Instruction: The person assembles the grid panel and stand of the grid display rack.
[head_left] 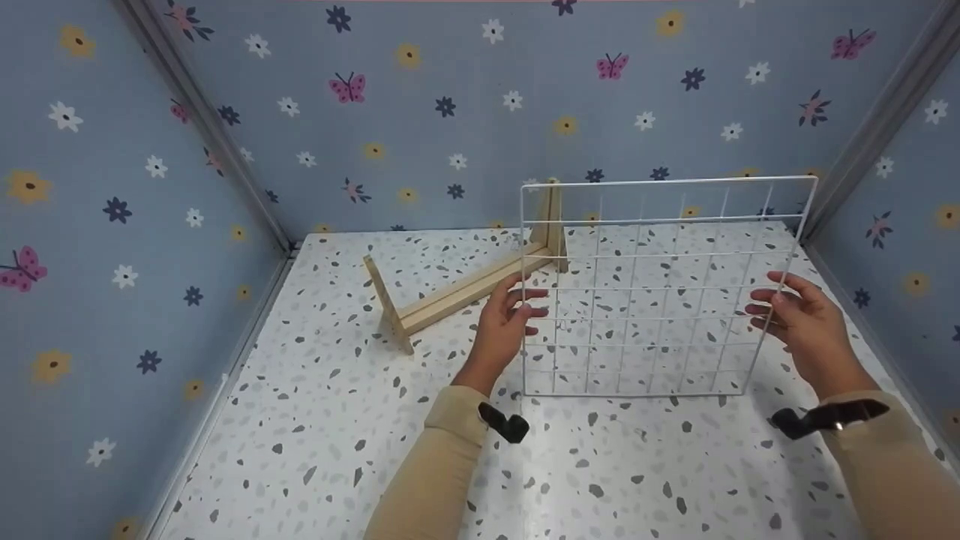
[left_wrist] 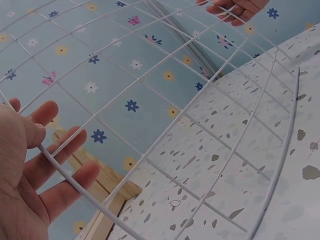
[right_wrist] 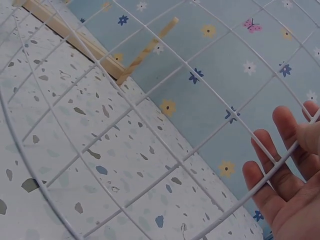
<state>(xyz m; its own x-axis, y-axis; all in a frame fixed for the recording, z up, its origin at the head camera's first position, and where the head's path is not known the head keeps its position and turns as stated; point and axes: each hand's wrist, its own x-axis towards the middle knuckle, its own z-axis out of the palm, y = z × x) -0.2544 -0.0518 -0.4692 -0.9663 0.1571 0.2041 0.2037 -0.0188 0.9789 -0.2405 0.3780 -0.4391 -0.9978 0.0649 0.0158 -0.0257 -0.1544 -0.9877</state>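
The left hand (head_left: 504,319) and right hand (head_left: 814,326) are pinching opposite side wires of a white wire grid panel (head_left: 630,288), holding it over the terrazzo-patterned surface (head_left: 337,420). Its mesh is crossing before the far upright of a wooden stand (head_left: 475,292); butterfly-and-flower wallpaper (head_left: 480,90) is rising behind.

The right hand (right_wrist: 287,192) holds the edge of a white wire grid (right_wrist: 133,106). Through its wires I can see a wooden stand (right_wrist: 137,62), a speckled white surface (right_wrist: 116,159) and a blue flowered wall (right_wrist: 200,130).
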